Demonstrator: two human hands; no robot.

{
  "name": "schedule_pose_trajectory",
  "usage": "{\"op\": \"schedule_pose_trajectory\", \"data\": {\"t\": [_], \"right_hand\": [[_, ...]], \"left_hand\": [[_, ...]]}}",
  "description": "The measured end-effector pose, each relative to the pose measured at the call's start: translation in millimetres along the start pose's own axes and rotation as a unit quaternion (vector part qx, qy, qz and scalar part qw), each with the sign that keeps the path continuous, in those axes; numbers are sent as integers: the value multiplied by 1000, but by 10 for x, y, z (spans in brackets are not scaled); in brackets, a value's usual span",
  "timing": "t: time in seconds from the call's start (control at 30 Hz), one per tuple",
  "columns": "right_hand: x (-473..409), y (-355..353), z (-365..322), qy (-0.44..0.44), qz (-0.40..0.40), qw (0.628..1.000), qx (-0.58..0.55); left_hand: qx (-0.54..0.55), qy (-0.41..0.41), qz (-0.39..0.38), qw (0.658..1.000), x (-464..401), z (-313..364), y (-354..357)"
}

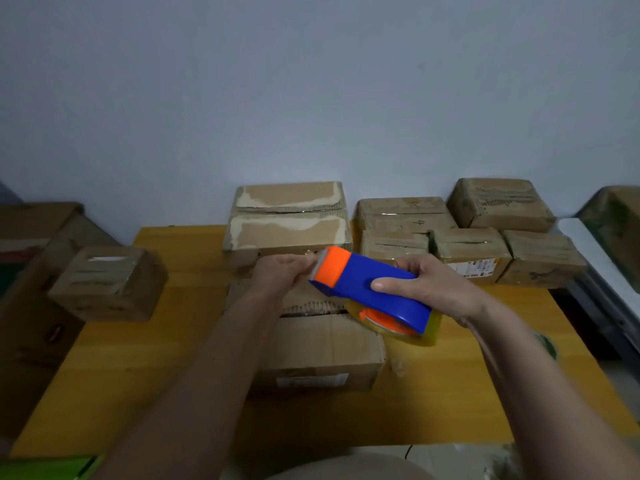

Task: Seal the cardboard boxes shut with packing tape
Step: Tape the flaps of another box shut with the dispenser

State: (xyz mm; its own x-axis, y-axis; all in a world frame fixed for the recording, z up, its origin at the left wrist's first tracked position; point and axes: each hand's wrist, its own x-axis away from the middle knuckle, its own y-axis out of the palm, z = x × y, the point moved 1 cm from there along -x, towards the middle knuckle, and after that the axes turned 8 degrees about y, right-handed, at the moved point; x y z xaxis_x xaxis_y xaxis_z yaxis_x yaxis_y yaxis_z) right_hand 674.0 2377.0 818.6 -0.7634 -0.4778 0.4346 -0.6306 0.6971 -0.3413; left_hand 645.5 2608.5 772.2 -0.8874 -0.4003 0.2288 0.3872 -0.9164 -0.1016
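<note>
Above the yellow table (138, 358), seen from the head camera, the right hand (429, 285) grips a blue and orange tape dispenser (367, 285), its thumb laid along the blue side and its other fingers curled round the far edge. A roll of clear tape (415, 332) sits under the dispenser's near end. The left hand (284, 271) is at the orange end, fingers curled and pinched together at the toothed edge; the tape itself is too hard to make out there. Directly below the dispenser, on the table, lies a cardboard box (322, 351) with a white label on its near side. Beyond the dispenser stands a larger box (287, 220), with 5 smaller boxes (467, 230) to its right. Left of the dispenser, at the table's left edge, is another small box (107, 284).
</note>
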Motion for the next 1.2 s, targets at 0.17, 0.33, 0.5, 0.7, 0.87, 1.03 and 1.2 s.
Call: {"op": "schedule_pose_trajectory", "data": {"t": [0.17, 0.33, 0.5, 0.7, 0.87, 1.03, 1.2], "right_hand": [[-35, 48, -32, 11, -26, 999, 38], [-166, 198, -269, 12, -45, 995, 92], [-362, 475, -538, 9, -67, 989, 132], [-649, 785, -661, 43, -86, 977, 191], [-855, 1008, -748, 55, -85, 964, 246], [-956, 1156, -775, 72, -77, 957, 270], [-1024, 1275, -771, 81, -69, 951, 291]], "left_hand": [[2, -13, 89, 996, 109, -151, -432], [-23, 6, 141, 990, 208, -300, -711], [-39, 14, 216, 976, 230, -464, -966], [-144, -4, 258, 955, 236, -700, -1118], [-167, -44, 271, 947, 179, -918, -1205], [-164, -67, 260, 949, 81, -1045, -1294], [-177, -70, 230, 954, 2, -1180, -1340]]}}
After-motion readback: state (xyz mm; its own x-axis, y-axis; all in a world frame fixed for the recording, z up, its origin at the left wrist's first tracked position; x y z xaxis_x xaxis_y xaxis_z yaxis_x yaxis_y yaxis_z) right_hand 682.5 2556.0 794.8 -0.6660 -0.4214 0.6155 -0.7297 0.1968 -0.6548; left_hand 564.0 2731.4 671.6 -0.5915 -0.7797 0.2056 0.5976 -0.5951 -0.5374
